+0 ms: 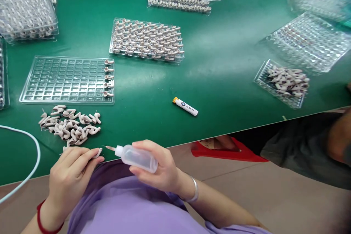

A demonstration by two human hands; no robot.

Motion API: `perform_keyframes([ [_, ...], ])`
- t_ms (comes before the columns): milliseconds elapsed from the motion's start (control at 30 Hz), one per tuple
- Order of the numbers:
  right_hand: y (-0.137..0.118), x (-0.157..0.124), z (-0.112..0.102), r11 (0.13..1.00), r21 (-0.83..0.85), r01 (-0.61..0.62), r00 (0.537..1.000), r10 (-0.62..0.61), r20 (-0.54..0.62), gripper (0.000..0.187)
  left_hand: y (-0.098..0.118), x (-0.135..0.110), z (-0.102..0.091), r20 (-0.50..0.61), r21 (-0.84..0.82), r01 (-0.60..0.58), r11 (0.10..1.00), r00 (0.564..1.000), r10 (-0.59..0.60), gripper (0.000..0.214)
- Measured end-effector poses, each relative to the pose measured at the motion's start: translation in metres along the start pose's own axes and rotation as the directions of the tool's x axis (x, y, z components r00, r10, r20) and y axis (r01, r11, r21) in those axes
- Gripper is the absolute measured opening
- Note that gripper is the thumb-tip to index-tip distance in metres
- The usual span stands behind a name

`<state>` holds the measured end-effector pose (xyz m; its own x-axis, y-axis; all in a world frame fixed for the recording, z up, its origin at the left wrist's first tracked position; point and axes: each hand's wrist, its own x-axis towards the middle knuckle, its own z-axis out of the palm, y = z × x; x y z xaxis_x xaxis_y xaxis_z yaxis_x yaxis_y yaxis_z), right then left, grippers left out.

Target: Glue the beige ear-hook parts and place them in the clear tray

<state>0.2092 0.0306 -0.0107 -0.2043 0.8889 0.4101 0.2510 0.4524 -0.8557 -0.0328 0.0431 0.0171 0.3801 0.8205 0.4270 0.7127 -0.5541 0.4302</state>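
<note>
My left hand (pixel 71 170) pinches a small beige earbud shell (pixel 98 153) between thumb and fingertips near the table's front edge. In my right hand (pixel 160 164) is a translucent squeeze bottle (pixel 138 158), tipped sideways. Its thin needle tip points left at the shell, with a small gap between them. Just beyond my left hand lies a loose pile of similar earbud shells (pixel 72 126), some with fine wires sticking out. Behind the pile, a see-through plastic tray (pixel 65 79) carries a single column of shells (pixel 108 77) at its right end.
Filled trays stand at the back (pixel 146 40) and left (pixel 26 11). A white lighter (pixel 185 106) lies mid-table. On the right are a small tray (pixel 264 78) heaped with shells and stacked see-through trays (pixel 309 40). A pale cable (pixel 37 150) curves at left. Another person sits at right.
</note>
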Motion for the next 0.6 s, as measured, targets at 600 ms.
perform_keyframes([
  [600, -0.006, 0.005, 0.025, 0.931, 0.335, -0.142, 0.989, 0.121, 0.084, 0.059, 0.022, 0.006, -0.001, 0.008, -0.135, 0.015, 0.991, 1.0, -0.015, 0.022],
])
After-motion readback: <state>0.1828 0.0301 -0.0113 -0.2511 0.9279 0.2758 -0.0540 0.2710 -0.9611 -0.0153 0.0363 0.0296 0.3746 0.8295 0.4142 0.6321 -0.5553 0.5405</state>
